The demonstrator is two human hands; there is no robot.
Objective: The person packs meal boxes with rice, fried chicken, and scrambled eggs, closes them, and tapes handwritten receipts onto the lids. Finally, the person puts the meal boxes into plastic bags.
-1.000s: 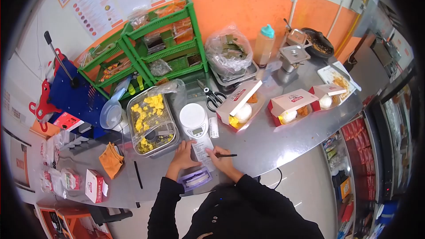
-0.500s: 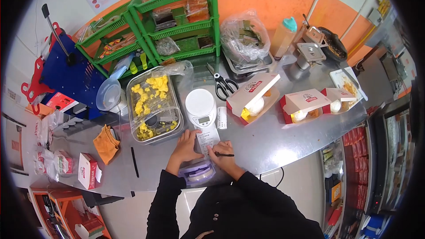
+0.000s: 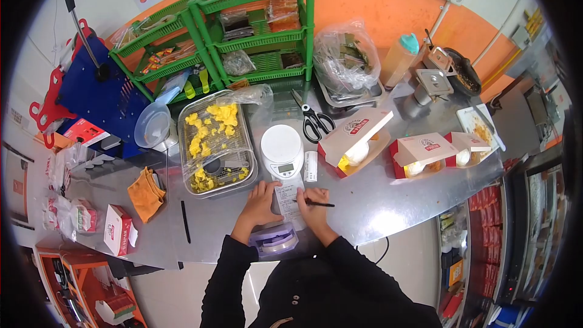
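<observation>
A printed paper receipt [image 3: 289,205] lies on the steel table just below a white kitchen scale [image 3: 282,149]. My right hand [image 3: 314,208] grips a black pen [image 3: 320,204], its tip over the receipt. My left hand [image 3: 261,205] rests with fingers apart along the receipt's left edge. A purple tape dispenser [image 3: 274,240] stands below my left hand, close to the table's front edge. Right of the scale is a small white roll [image 3: 310,166]. Black-handled scissors [image 3: 315,124] lie above that roll.
A metal tray [image 3: 217,191] with yellow scrambled egg stands left of the scale. Open food boxes [image 3: 352,133] line the right side. Green shelf racks [image 3: 255,39] rise behind. An orange cloth [image 3: 146,195] and a red-white box [image 3: 118,231] sit at left.
My right hand has moved slightly up along the receipt with the pen. My left hand stays by the paper. The whole view has shifted a little.
</observation>
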